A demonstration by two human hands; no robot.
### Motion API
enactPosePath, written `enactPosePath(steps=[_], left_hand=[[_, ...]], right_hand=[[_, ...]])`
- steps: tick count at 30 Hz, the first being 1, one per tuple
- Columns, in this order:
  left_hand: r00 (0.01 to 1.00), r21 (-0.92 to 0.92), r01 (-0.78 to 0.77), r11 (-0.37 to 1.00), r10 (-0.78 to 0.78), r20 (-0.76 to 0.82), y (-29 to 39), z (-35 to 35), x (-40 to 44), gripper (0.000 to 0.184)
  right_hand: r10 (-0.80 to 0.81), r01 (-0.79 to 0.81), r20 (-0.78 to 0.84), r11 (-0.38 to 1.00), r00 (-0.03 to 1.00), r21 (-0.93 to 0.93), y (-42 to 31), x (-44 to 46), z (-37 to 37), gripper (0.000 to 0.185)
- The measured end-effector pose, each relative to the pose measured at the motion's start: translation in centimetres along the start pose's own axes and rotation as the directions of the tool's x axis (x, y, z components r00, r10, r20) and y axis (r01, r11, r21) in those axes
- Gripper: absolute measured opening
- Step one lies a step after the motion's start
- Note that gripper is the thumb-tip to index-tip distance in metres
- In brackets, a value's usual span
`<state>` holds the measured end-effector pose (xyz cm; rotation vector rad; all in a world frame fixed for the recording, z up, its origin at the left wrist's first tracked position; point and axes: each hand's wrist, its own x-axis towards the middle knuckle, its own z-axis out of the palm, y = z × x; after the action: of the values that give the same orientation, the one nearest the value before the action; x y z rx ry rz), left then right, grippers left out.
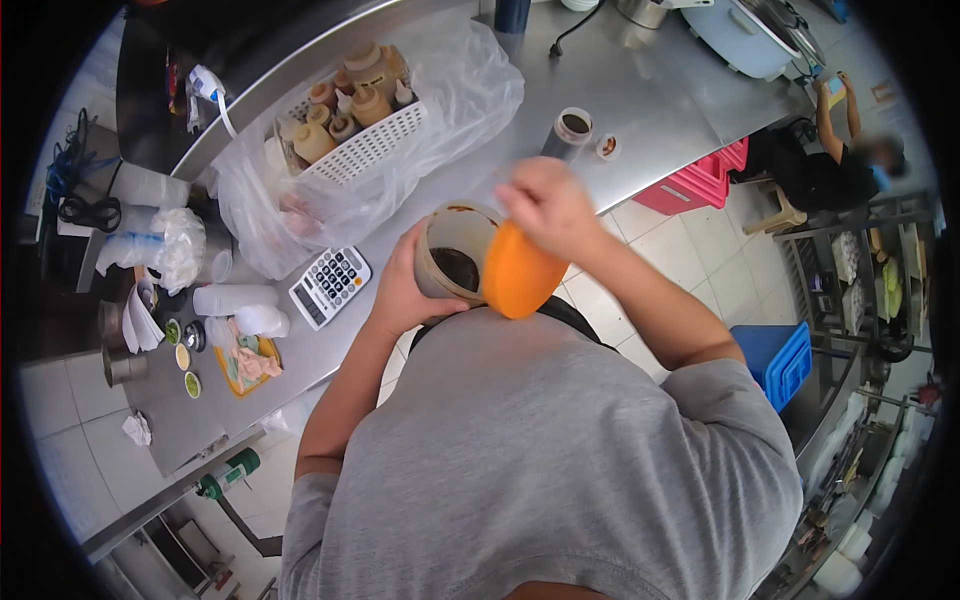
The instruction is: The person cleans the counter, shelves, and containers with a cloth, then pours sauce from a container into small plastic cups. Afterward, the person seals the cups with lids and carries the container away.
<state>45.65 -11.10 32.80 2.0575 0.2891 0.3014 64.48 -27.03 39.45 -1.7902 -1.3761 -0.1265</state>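
Note:
A round tub (440, 236) with dark contents is tilted near the counter's front edge, against the grey shirt. My left hand (403, 285) is wrapped round its side. An orange lid (522, 272) is beside the tub's opening, with my right hand (548, 208) closed at its upper edge; the fingers are partly blurred. Beyond my right hand, an open jar (567, 134) of dark contents stands on the steel counter (655, 110), with a small round lid (607, 148) to its right.
A white basket of bottles (365, 145) sits on plastic wrapping, near a calculator (330, 288). Small cups and a yellow tray (250, 366) are at left. At right are a red cooler (690, 185), a blue bin (785, 365) and a seated person (825, 170).

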Motion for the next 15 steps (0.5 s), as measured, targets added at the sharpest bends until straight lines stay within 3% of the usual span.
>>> enactPosePath(steps=[2,3,4,8,11,13,15], left_hand=[[0.999,0.007,-0.004,1.000,0.004,-0.049,-0.7,-0.2,-0.1,0.113],[0.997,0.016,-0.007,1.000,0.008,-0.077,-0.9,-0.5,-0.1,0.113],[0.991,0.042,-0.041,0.998,0.046,-0.127,-0.9,-0.7,-0.2,0.113],[0.935,0.129,-0.176,0.976,0.207,-0.289,0.7,-0.1,-0.5,0.114],[0.859,0.289,-0.303,0.908,0.392,-0.330,4.4,-0.7,0.9,0.114],[0.828,0.436,-0.327,0.838,0.476,-0.295,7.0,-1.2,2.1,0.114],[0.768,0.581,-0.336,0.741,0.573,-0.287,7.9,-1.3,3.9,0.115]], right_hand=[[0.187,-0.185,0.054,0.982,0.981,-0.033,-0.8,-0.2,-5.0,0.041],[0.374,-0.378,0.057,0.923,0.926,0.079,-0.9,-0.2,-7.6,0.045],[0.493,-0.493,-0.051,0.870,0.868,0.018,-0.3,-0.3,-9.8,0.041],[0.572,-0.712,-0.511,0.691,0.642,-0.120,6.8,-0.9,-14.6,0.042],[0.519,-0.685,-0.495,0.685,0.697,-0.247,15.1,-2.3,-14.5,0.040],[0.272,-0.461,-0.435,0.779,0.859,-0.424,22.8,-3.7,-12.9,0.034],[0.260,-0.404,-0.331,0.756,0.907,-0.515,26.1,-3.9,-11.3,0.030]])
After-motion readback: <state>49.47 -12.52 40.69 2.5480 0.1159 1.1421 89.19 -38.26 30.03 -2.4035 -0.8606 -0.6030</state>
